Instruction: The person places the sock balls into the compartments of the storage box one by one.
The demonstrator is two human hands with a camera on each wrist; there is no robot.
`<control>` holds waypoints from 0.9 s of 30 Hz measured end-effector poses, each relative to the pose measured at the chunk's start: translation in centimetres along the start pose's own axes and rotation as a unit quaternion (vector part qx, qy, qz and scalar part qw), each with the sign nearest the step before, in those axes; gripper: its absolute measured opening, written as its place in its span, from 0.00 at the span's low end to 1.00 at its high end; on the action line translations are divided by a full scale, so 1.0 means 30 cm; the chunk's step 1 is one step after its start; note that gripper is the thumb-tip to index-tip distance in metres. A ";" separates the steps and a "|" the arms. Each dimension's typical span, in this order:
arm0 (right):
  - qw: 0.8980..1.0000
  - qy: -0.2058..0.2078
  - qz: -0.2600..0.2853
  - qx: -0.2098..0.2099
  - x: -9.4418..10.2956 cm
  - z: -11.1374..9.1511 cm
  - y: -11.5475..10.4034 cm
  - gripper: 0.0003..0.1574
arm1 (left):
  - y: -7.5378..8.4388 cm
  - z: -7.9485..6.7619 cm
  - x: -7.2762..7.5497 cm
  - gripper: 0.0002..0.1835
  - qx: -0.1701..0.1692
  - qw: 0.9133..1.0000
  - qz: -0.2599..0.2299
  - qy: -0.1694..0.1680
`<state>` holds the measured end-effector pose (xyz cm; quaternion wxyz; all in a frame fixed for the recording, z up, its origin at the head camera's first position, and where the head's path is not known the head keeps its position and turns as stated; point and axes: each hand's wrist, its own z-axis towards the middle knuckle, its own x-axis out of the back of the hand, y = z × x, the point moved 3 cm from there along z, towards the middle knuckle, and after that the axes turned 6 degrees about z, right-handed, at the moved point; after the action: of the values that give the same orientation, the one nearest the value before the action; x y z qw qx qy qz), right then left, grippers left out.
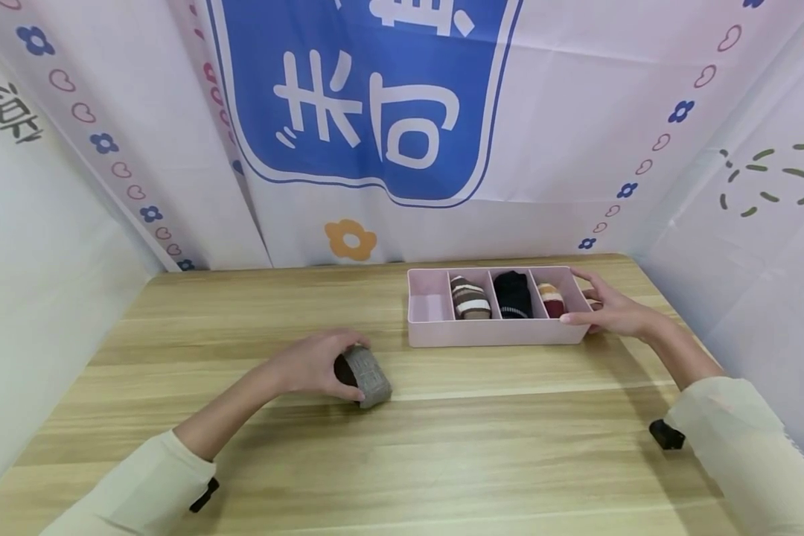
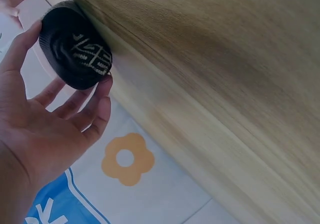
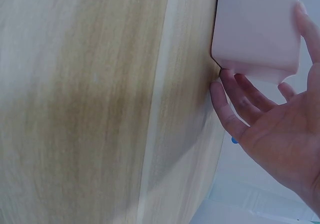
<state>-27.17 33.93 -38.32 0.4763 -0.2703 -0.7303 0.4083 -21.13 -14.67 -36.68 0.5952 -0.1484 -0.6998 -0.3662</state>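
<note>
My left hand [image 1: 318, 365] pinches a rolled sock [image 1: 370, 378] between thumb and fingers, close over the table left of the box. The sock has a grey ribbed side and a dark end; in the left wrist view this sock [image 2: 75, 47] shows black with a pale pattern. My right hand [image 1: 613, 307] grips the right end of a pink divided box [image 1: 496, 333], thumb at its front rim and fingers around the end wall. Inside are a brown-and-white striped sock [image 1: 470, 299], a black sock [image 1: 512, 294] and an orange-and-dark-red sock [image 1: 552, 299]. The leftmost compartment shows bare floor.
The box stands near the back edge of a wooden table [image 1: 442, 447]. Printed white cloth [image 1: 543, 231] hangs behind the table and at both sides. A black strap piece [image 1: 666, 434] hangs under the right sleeve, another [image 1: 204, 495] under the left sleeve.
</note>
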 end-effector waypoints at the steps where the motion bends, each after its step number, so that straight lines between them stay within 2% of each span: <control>1: 1.000 0.001 0.001 0.000 0.000 0.000 0.000 0.68 | 0.000 0.000 0.000 0.39 -0.005 1.000 -0.001 0.000; 11: 1.000 0.001 0.003 0.005 0.004 0.003 -0.006 0.67 | 0.004 0.005 -0.015 0.49 -0.002 1.000 0.017 0.002; 18: 1.000 -0.002 0.005 0.004 0.002 0.003 -0.003 0.68 | 0.009 0.008 -0.019 0.49 0.002 1.000 0.017 0.003; 27: 1.000 0.001 0.007 0.003 0.002 0.000 0.001 0.68 | 0.004 0.016 -0.025 0.46 -0.003 1.000 -0.009 0.000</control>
<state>-27.19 33.99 -38.31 0.4755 -0.2742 -0.7264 0.4136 -21.22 -14.08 -37.35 0.5912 -0.1439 -0.7002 -0.3734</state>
